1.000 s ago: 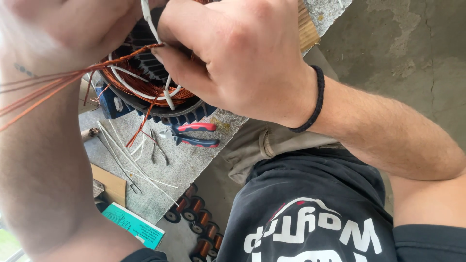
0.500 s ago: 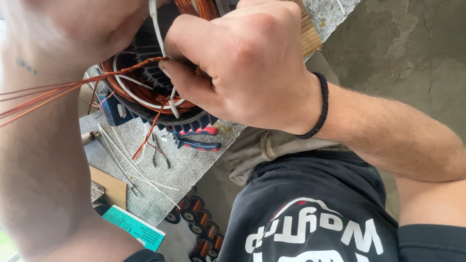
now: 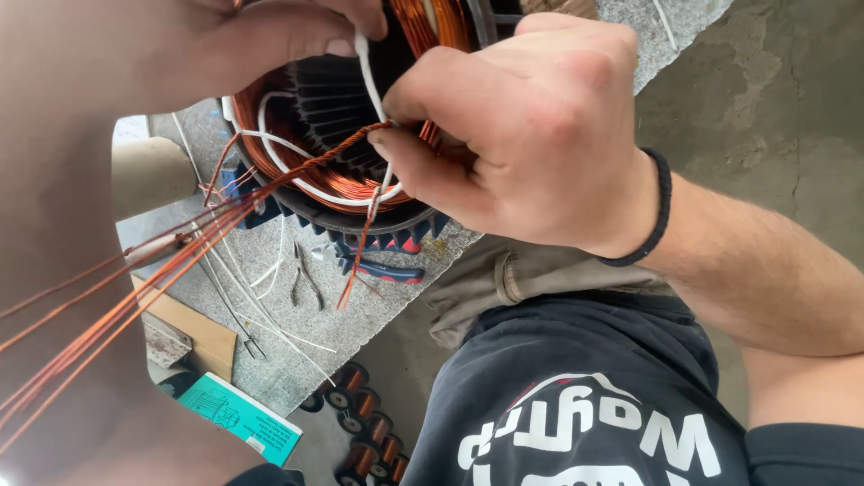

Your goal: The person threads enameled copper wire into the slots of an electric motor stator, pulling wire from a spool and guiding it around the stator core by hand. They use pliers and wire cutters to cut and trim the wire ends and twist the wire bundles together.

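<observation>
Right hand (image 3: 531, 135) pinching copper wire (image 3: 297, 171), motor stator (image 3: 342, 117), pliers (image 3: 378, 267)

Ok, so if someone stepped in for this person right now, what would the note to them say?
Left hand: closed on the white cord above the stator.
Right hand: pinching the twisted strands at the stator's edge; the cord passes under its fingers.
Strands run taut from there to the lower left, along the left forearm.
Pliers lie on the slab under the stator; spools are on the floor.
Done: copper coils sit in the stator, with cord looped along them.
Left: one short strand end hangs loose below the right hand.
</observation>
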